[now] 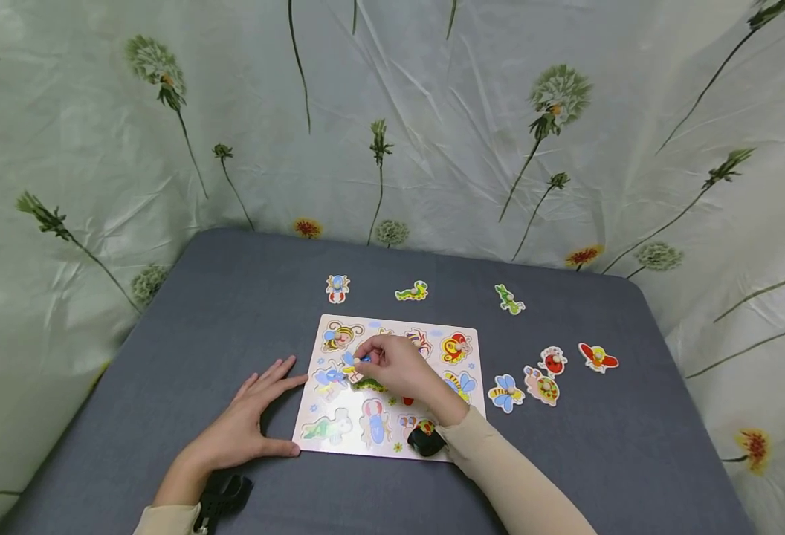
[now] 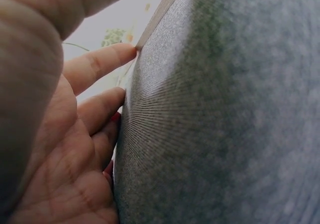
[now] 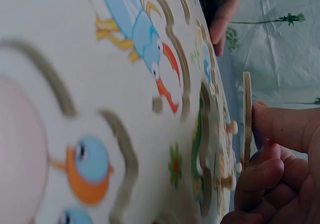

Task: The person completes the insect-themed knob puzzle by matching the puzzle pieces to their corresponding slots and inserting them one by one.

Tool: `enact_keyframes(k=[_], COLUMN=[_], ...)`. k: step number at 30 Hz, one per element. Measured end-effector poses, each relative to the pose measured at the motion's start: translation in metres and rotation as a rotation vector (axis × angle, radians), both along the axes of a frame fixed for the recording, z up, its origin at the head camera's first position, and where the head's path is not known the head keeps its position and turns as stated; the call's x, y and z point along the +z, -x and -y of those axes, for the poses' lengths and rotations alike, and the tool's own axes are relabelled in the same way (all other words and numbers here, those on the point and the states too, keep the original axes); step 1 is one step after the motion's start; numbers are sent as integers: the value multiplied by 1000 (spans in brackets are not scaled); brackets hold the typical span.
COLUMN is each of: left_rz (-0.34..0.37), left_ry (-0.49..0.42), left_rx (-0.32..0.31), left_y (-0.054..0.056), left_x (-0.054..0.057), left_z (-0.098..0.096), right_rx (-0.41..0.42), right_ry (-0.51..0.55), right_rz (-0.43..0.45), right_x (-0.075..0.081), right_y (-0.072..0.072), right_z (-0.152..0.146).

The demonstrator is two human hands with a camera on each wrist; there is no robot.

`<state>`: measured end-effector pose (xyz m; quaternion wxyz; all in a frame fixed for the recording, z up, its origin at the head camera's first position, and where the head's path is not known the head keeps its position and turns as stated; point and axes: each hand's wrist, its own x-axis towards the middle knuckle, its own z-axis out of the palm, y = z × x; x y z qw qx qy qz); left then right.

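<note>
The right hand (image 1: 399, 368) pinched a puzzle piece (image 3: 247, 116) between thumb and forefinger above the left-centre of the board (image 1: 346, 448); its remaining fingers were curled. The left hand (image 1: 245, 416) lay with fingers spread, the forefinger at the board's left edge and the thumb at its near-left corner.

The board lay flat, all four edges well inside the visible limits of the surface (image 1: 259, 297). A strip of surface separated the board's far edge from three loose pieces: beetle (image 1: 337, 289), caterpillar (image 1: 412, 290) and green insect (image 1: 509, 299). Just beside the right edge lay the blue-winged insect (image 1: 506, 394); next to it were the spotted insect (image 1: 542, 386) and the ladybird (image 1: 553, 360), close together. The red-winged insect (image 1: 598, 357) lay farthest right. A hanging cloth (image 1: 433, 186) stood behind the surface's far edge.

The right hand and sleeve (image 1: 506, 475) hid parts of the board's centre and right side; a black device (image 1: 426, 440) covered part of its near-right area. The right wrist view showed the piece edge-on, so its picture was unreadable and contact with the nearby knobs (image 3: 228, 182) could not be determined. The surface's near edge was cut off. The left wrist view was blurred across the surface.
</note>
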<state>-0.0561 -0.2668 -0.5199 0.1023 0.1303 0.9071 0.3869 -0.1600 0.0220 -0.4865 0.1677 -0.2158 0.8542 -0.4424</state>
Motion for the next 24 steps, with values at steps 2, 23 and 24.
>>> enact_keyframes(k=[2,23,24], left_rz=[-1,-46,-48], left_ry=[0,-26,-28], left_rx=[1,-9,-10], left_y=[-1,-1,-1], left_x=[0,-3,-3], left_z=[1,1,1], right_rx=[11,91,92], right_ry=[-11,-91,-96], right_rz=[-4,-31,-34], right_x=[-1,-1,-1], right_y=[-1,-8,-8], right_z=[5,29,30])
